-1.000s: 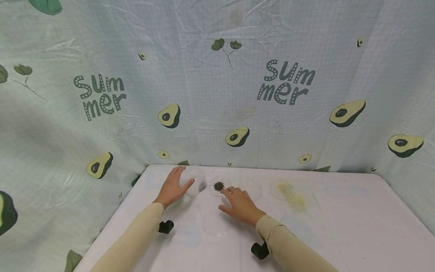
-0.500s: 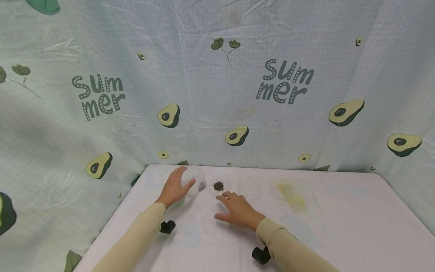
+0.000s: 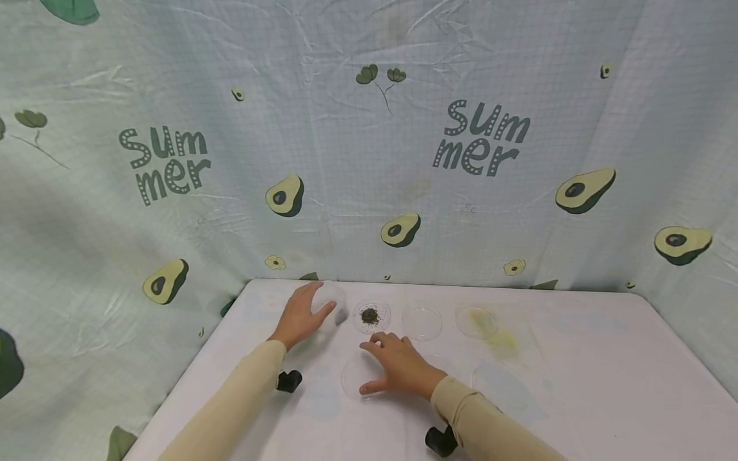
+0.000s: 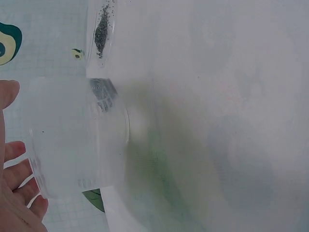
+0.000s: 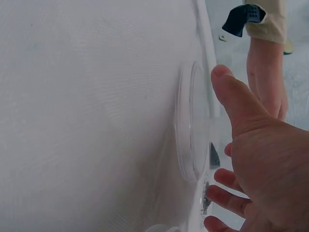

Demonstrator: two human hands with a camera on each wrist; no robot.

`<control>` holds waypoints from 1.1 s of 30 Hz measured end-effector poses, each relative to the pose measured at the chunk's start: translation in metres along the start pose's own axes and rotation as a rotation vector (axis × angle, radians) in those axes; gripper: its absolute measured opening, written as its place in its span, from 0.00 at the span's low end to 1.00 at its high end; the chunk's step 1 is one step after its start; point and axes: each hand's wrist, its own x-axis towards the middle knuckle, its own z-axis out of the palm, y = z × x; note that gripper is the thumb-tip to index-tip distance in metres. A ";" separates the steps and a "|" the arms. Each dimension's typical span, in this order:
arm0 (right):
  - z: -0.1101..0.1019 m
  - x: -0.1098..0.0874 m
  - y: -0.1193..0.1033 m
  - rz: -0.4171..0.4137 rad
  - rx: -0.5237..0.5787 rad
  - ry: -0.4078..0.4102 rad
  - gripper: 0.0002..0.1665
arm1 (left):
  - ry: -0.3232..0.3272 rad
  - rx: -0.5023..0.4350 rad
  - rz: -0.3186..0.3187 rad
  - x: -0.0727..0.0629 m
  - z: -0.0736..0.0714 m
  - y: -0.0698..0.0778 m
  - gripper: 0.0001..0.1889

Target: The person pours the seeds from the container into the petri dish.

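Observation:
My left hand, fingers and thumb spread, is at a clear plastic container at the back left. Dark material shows toward the container's far lower side. In the left wrist view the fingertips overlap its rim, and the thumb stands off from it. My right hand hovers over a clear, round, shallow dish in the front middle, its thumb and fingers parted and nothing between them. Behind that hand, another clear dish holds a small heap of dark green-brown flakes.
Two more clear round dishes, a middle dish and a right dish, sit in the back row on the pale tabletop. A yellowish patch marks the tabletop. A printed curtain hangs behind the table.
My right hand has drawn back from the flake-filled dish toward the front dish, its thumb and fingers parting wider. My left hand has edged slightly right at the container.

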 end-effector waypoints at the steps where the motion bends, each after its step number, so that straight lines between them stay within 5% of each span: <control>1: 0.000 0.000 0.000 -0.002 -0.005 -0.002 0.47 | 0.002 0.004 0.001 0.001 0.001 0.001 0.34; 13: 0.005 -0.006 -0.003 -0.038 -0.024 -0.036 0.48 | 0.065 0.070 0.054 -0.002 0.012 -0.002 0.32; 21: 0.005 -0.003 -0.001 -0.048 -0.054 -0.053 0.50 | 0.053 0.063 0.008 0.006 0.015 0.001 0.32; 33: 0.005 -0.001 0.002 -0.059 -0.048 -0.056 0.47 | 0.058 0.168 0.040 0.007 0.025 0.004 0.31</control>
